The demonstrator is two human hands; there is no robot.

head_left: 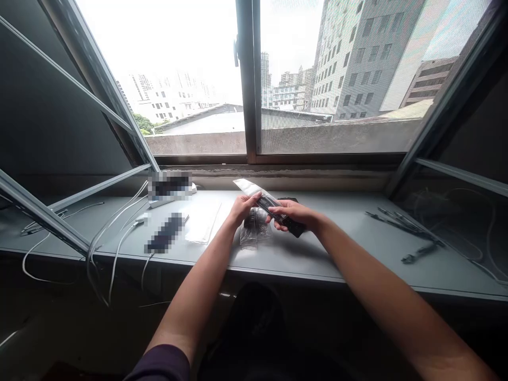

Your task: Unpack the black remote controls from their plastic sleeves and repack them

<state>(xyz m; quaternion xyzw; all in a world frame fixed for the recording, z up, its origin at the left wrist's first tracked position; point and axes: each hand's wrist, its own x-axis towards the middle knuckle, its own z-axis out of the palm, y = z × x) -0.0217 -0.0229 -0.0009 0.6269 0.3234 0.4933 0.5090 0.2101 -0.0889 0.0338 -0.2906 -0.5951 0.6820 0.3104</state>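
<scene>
My left hand [243, 208] and my right hand [296, 214] meet above a grey window sill [317, 248]. Between them is a clear plastic bag [248, 186] with a long black device [292, 227] partly inside it. My right hand wraps around the device through the plastic, and my left fingers pinch the bag and device from the other side. Just below my hands lies a second clear bag [254, 230] holding a dark coiled item, which is partly hidden by my fingers.
A white flat packet [202, 222] and several pixelated objects [165, 233] lie to the left, among white cables [113, 248] hanging over the sill edge. Black cables [405, 227] lie to the right. Open window frames stand at both sides.
</scene>
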